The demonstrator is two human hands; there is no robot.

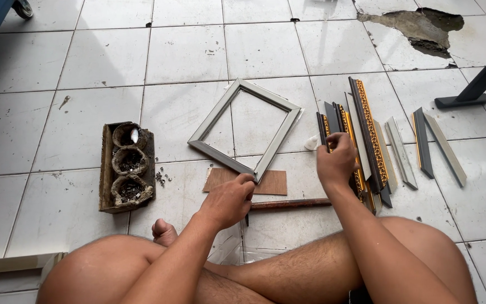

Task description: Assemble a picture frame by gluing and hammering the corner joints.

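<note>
Grey-silver and rectangular, the empty picture frame [245, 128] lies flat on the white tiled floor [187, 50], turned cornerwise so one corner points at the seated person and rests on a thin brown hardboard sheet [271, 182]. That near corner is where the left hand [229, 200] sits, its fingers curled shut on the frame's edge and, it seems, on a slim dark tool that pokes down below the knuckles; what the tool is I cannot tell. Steadying the corner on the board looks like the reason for the grip. A dark wooden stick [291, 204] lies just beyond the hand.

The right hand [336, 160] reaches to a fanned row of cut moulding strips, black with gold ornament [369, 132], fingers pinched narrowly on the top end of one. More grey strips [431, 143] lie apart to the right, sorted by look.

Left of the frame stands a worn wooden tray with three round cups [127, 166]; they hold small dark bits, likely nails, and a few lie spilled beside it
</note>
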